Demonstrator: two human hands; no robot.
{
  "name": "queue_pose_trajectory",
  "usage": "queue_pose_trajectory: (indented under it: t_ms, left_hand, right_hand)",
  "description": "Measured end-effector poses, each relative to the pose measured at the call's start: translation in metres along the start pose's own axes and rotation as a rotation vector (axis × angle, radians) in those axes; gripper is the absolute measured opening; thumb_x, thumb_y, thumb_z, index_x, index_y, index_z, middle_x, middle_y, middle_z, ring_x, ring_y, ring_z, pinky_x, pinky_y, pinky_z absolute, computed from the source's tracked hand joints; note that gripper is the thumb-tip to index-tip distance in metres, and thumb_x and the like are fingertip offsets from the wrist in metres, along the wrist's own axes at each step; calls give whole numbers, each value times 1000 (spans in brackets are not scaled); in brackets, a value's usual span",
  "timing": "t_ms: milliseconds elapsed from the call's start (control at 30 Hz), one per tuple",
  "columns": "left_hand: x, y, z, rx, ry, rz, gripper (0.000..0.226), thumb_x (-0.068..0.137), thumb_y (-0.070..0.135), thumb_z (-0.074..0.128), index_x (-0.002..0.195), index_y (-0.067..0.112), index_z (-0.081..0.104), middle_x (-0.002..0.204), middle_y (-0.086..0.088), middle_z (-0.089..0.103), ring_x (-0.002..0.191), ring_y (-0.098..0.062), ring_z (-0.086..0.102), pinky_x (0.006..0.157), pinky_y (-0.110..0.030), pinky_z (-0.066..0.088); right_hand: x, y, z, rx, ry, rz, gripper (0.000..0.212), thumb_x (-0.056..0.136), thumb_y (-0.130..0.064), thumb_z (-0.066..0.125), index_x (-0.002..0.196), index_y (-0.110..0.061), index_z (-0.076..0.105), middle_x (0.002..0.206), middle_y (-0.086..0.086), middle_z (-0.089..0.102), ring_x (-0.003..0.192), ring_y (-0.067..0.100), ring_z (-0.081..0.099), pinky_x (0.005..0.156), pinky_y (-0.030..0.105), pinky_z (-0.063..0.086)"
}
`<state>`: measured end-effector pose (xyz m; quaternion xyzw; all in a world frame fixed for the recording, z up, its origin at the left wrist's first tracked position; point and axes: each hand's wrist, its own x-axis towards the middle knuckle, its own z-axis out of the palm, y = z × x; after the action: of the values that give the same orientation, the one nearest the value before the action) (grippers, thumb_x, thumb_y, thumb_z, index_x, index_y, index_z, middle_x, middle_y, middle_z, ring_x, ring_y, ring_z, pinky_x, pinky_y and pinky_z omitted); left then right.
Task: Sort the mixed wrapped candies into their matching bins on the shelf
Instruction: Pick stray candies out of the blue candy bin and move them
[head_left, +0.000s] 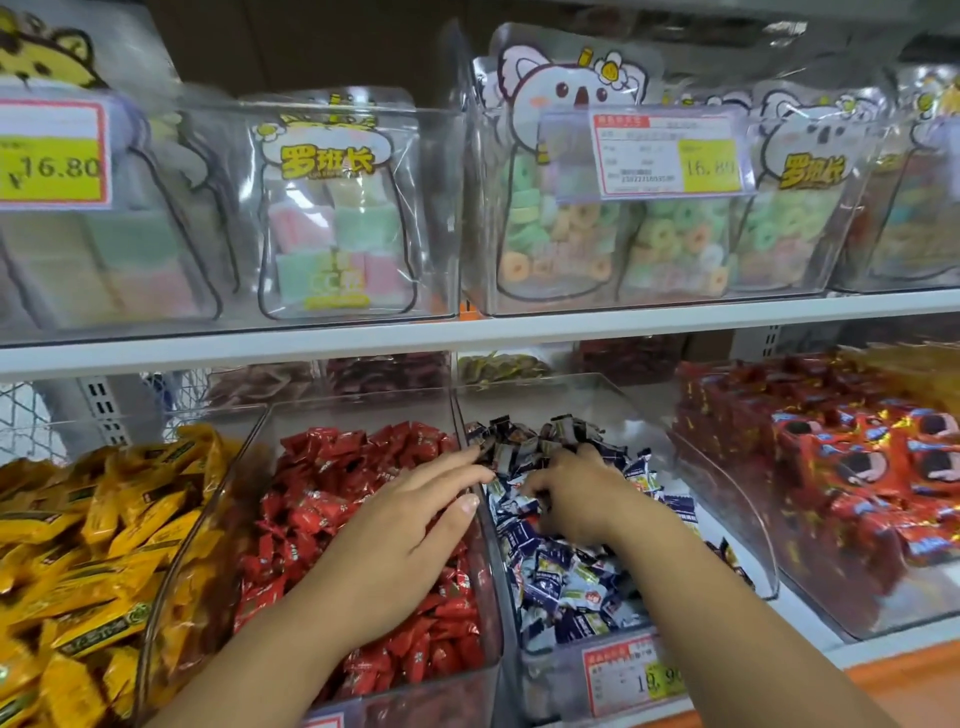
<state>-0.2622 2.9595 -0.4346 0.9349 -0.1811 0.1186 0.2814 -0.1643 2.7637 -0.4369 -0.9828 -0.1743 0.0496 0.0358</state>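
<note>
The left hand (400, 525) is held over the bin of red candies (363, 467), palm down, with its fingers (447, 465) straight and spread and nothing gripped; the fingertips reach the clear wall shared with the next bin. The right hand (576, 493) is lowered into that neighbouring bin (545, 395), where blue and white candies (566, 577) are piled. Its fingers are curled down into the pile, and the tips are hidden by wrappers, so it cannot be told whether any candy is actually gripped. A heap of dark-wrapped candies (524, 439) is seen just beyond both hands, at the back of this bin. Yellow candies (104, 519) are heaped in the bin to the left, and red packets (857, 467) are stacked in the bin to the right. A price label (631, 675) is fixed to the front of the blue-and-white bin. On the upper shelf (467, 332), clear boxes filled with bags of pastel sweets (332, 244) are lined up.
</note>
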Motion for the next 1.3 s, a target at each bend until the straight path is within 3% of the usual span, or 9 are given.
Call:
queue_pose_trajectory:
  t_ms: [100,233,333,500,700,867,1033,1133,1300]
  left_hand:
    - [-2,2,-1,25,-33,-4,45,95,56,23,139,55,34,145,45,15,132,26,7,108,-8,4]
    - [-4,2,-2,15,-50,-8,45,94,59,25,140,57,29,146,45,11,136,20,9,112,-17,8]
    - [-5,2,-1,-33,-57,-16,46,93,62,26,139,58,28,145,47,9,135,20,10,113,-20,12]
    - [-5,4,1,-67,-40,-23,46,93,61,29,139,57,30,146,45,10,135,20,11,113,-21,14]
    - [-5,2,2,-75,-39,-26,46,94,60,30,139,56,31,145,47,11,133,23,10,110,-17,14]
    - [-4,3,2,-77,-32,-22,43,94,60,32,137,58,32,144,48,12,130,27,9,102,-10,10]
    - [-6,5,1,-43,-16,-24,40,95,60,32,135,61,33,143,49,12,132,23,12,108,-18,13]
    - [-6,7,0,-24,-2,-26,41,96,59,32,137,58,34,144,46,15,134,17,15,109,-18,15]
    - [-7,8,-1,-22,7,-32,42,96,57,33,138,55,36,148,40,18,135,14,16,108,-15,14]
  right_hand:
    - [-1,-1,6,28,119,20,22,90,-27,62,110,-35,61,136,6,42,130,30,27,102,43,37]
    - [-6,5,7,130,168,2,2,90,-34,60,92,-34,60,123,3,49,123,27,34,100,42,38]
    - [-9,12,1,222,258,-14,14,91,-35,59,79,-36,51,109,-1,54,113,25,42,94,36,38]
    - [-17,15,-17,649,341,12,12,95,-19,57,85,-22,52,76,3,59,63,15,50,53,26,36]
    - [-20,14,-17,1137,308,32,4,92,-5,60,91,-5,56,67,12,63,50,15,54,49,25,45]
    - [-15,8,-21,1341,367,131,6,94,-8,58,96,-3,60,59,9,64,47,17,53,52,28,49]
    - [-8,-19,-26,1552,444,101,4,95,-7,56,95,-3,57,65,12,66,50,16,62,49,22,52]
    - [-4,-46,-31,1613,439,-3,3,91,-4,61,87,-3,60,81,15,70,66,25,71,63,28,59]
    - [4,-65,-28,1608,418,-17,9,86,-3,68,83,-3,59,81,15,72,76,29,72,74,33,59]
